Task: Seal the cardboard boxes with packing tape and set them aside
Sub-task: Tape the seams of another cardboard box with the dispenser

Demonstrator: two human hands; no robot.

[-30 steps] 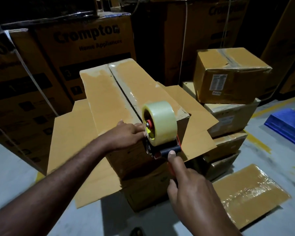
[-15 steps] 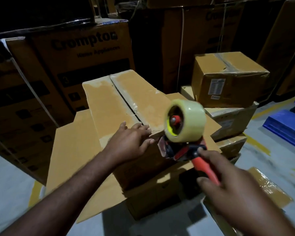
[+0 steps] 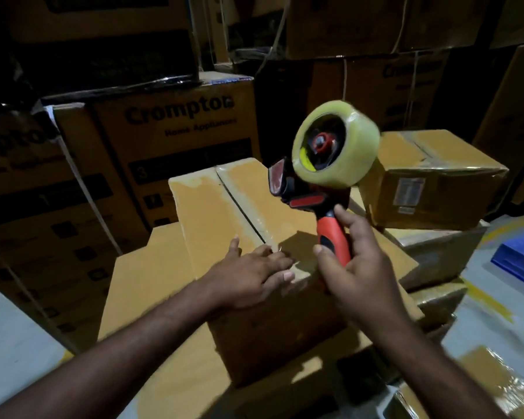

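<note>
Printed cartons (image 3: 176, 131): a dark wall of them stands behind the work.
Flat cardboard sheet (image 3: 139, 282): lies under the box and sticks out to the left and toward the camera.
Box (image 3: 206, 219): sits in the middle, directly ahead of both hands, its top flaps closed.
Taped boxes (image 3: 436, 176): stacked to the right, just beyond the dispenser.
Seam (image 3: 239, 204): the long axis runs from the near edge away and slightly left to the far edge. A glossy strip appears to cover it, though the dim light leaves this uncertain.
Left hand (image 3: 248, 279): fingers straight and spread, pressing flat on the near end of the top, right at the seam. It holds nothing.
Right hand (image 3: 357, 267): wrapped firmly round the dispenser's red handle, up off the box and to the right of the seam.
Tape dispenser (image 3: 303, 195): upright in the air, clear of the cardboard, its mouth facing left.
Tape roll (image 3: 354, 146): on top.
Nearer hand: the left is on the box already, so lifting it aside probably falls to that hand first.
</note>
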